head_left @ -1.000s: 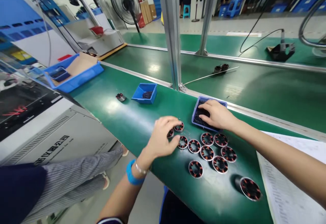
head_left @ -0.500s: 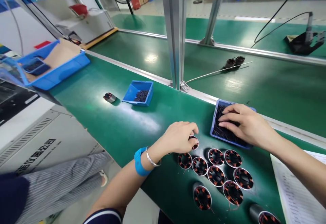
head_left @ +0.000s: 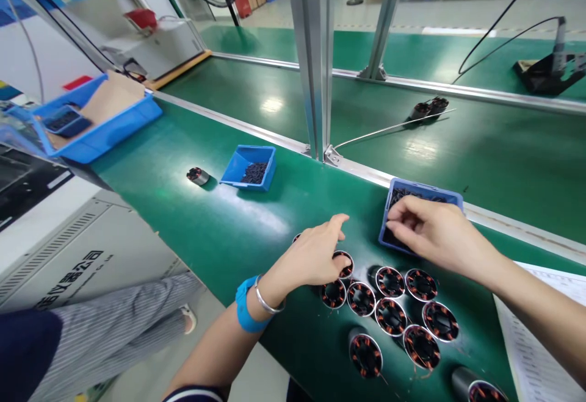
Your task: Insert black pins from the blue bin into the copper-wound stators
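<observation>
Several motor stators [head_left: 390,316], metal cylinders with copper windings inside, stand grouped on the green table [head_left: 183,219]. My left hand [head_left: 315,252] is over the group's left end, index finger stretched out and thumb apart at the rim of one stator [head_left: 344,263]. It grips nothing. Another stator is mostly hidden behind this hand. My right hand [head_left: 428,228] is over a blue-purple bin [head_left: 383,231] of small thin black pieces [head_left: 400,194]. Its thumb and fingertips are pinched together, and whatever may be between them is too small to make out.
Farther left stand a blue bin [head_left: 231,167] of small dark pieces and a lone stator [head_left: 198,175]. A large blue tray [head_left: 114,133] holds cardboard and a smaller bin. A metal post [head_left: 314,60] rises behind the table edge. Printed paper [head_left: 535,329] lies at right.
My left hand has moved slightly left and its index finger has straightened, uncovering more of the stator. In the bin, my right hand has drawn its fingers into a pinch and shifted slightly.
</observation>
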Demonstrator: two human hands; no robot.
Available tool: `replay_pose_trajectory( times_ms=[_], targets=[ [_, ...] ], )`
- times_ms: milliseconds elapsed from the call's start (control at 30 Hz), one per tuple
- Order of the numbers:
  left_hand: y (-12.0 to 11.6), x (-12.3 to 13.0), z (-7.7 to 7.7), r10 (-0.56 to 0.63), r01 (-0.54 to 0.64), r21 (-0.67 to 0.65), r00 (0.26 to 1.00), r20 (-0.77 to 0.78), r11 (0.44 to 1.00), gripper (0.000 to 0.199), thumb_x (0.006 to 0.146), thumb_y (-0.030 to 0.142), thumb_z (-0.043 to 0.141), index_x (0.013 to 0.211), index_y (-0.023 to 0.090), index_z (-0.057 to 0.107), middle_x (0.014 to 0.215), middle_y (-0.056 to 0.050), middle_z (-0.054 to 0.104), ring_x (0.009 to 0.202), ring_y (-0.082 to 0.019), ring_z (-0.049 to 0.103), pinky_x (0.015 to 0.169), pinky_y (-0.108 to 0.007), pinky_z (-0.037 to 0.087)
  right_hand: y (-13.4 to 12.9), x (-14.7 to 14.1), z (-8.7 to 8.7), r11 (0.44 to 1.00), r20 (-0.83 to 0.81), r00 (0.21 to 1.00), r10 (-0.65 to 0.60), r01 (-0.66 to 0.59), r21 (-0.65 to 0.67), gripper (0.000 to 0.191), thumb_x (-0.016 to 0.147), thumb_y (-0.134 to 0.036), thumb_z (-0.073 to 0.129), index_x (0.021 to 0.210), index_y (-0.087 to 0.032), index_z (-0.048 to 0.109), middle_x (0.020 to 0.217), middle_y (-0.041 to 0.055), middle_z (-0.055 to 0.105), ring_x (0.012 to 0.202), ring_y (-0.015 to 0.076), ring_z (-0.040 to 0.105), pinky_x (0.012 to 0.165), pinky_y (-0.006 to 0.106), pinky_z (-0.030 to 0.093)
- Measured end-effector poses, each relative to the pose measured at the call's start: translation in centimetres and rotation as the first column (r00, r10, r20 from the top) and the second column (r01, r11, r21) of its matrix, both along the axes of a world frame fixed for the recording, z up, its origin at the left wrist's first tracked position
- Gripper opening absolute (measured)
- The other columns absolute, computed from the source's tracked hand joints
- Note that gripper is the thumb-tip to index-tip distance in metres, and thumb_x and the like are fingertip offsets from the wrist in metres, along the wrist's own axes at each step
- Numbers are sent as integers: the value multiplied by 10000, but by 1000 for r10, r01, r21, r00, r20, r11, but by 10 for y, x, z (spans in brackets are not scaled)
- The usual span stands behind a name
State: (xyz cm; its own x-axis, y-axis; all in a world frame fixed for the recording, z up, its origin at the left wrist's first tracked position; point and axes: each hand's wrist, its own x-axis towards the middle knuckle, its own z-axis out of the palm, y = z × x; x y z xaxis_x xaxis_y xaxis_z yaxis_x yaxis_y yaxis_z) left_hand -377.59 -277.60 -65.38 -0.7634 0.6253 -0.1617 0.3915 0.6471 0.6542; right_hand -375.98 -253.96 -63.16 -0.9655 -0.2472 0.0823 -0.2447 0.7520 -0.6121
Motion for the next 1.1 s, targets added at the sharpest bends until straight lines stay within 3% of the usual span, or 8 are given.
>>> replay_pose_trajectory(
  times_ms=[133,300,533,667,800,900,1000,1100],
  targets=[
    [-13,5,-7,144,-146,125,989,23,981,795,764,218,668,1442,210,252,1321,-143,517,830,-185,695,810,-399,559,-50,-3,3,975,232,959,164,-193,109,231,863,-201,538,1036,-159,685,803,58,712,708,182,665,654,296,509],
    [-19,9,-17,222,-198,279,973,-57,940,1039,710,220,754,1500,257,80,1396,-184,374,842,-169,685,869,-425,565,-88,-17,-6,934,389,884,260,-333,132,187,818,-109,544,779,-175,714,812,58,715,780,194,666,693,294,478],
    [-16,9,-18,207,-197,158,977,-45,968,1036,726,296,755,1512,203,86,1420,-202,475,693,-166,662,903,-506,536,-75,-15,2,997,181,981,72,-65,-44,154,830,-125,515,748,-171,636,734,10,657,643,124,585,614,249,447],
    [-12,-2,-4,52,-52,22,998,-29,998,633,769,296,703,1344,174,467,1236,-129,659,871,-251,691,922,-486,509,-54,-5,16,982,13,987,160,-160,102,176,893,-202,516,851,-192,686,797,25,673,695,142,622,655,272,475],
    [-5,-14,5,-86,87,-13,994,66,996,662,752,259,702,1364,161,466,1060,-70,742,966,-267,695,845,-421,529,-60,9,10,741,121,940,320,-328,586,183,814,-87,536,865,-152,700,805,81,657,591,167,606,473,297,389],
    [-1,-16,3,-88,89,-18,994,70,996,640,758,225,702,1351,162,469,937,-38,756,903,-257,700,766,-387,524,-69,11,7,646,113,902,417,-381,661,204,809,-37,502,824,-136,679,840,106,658,623,175,606,426,307,333],
    [-1,-14,0,-14,14,-35,1000,2,999,310,799,240,668,1102,178,645,867,-36,732,829,-246,679,716,-372,508,-64,6,10,717,-72,883,463,-325,617,227,840,-49,469,801,-147,670,837,99,665,678,168,601,448,280,351],
    [-2,-14,0,20,-21,-3,999,-42,1000,111,804,216,654,898,209,711,864,-14,713,771,-203,651,736,-355,500,-51,-1,8,945,-251,943,220,-142,295,233,900,-135,471,899,-162,703,872,82,699,735,166,640,533,257,461]
  ],
)
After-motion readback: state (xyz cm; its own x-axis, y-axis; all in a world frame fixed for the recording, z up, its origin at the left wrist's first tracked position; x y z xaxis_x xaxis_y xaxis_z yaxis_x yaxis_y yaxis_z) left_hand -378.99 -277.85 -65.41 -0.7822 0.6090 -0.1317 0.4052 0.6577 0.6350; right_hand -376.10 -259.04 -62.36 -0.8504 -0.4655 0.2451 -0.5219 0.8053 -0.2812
